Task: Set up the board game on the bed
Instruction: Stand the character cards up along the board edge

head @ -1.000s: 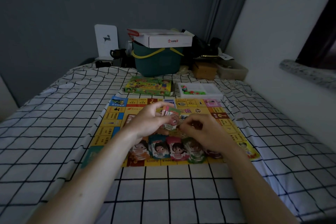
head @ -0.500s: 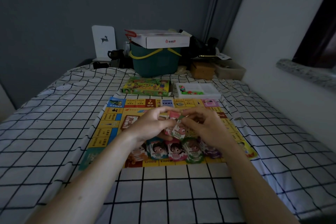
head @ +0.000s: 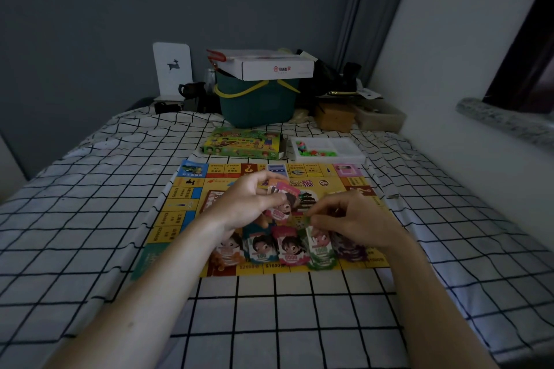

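I am in a dim bedroom at home. I sit on a bed (head: 90,219) covered with a white sheet in a black grid, pushed against a white wall under a stone window sill (head: 503,120). Grey curtains (head: 368,24) hang in the corner by a dark blue-grey wall. At the far end household clutter is piled: a green plastic basket (head: 254,105) with a white carton (head: 269,67) on top, and a deer-print card (head: 172,69).

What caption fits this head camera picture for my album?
Left hand holds a stack of play money while the right hand places a green note on the game board.
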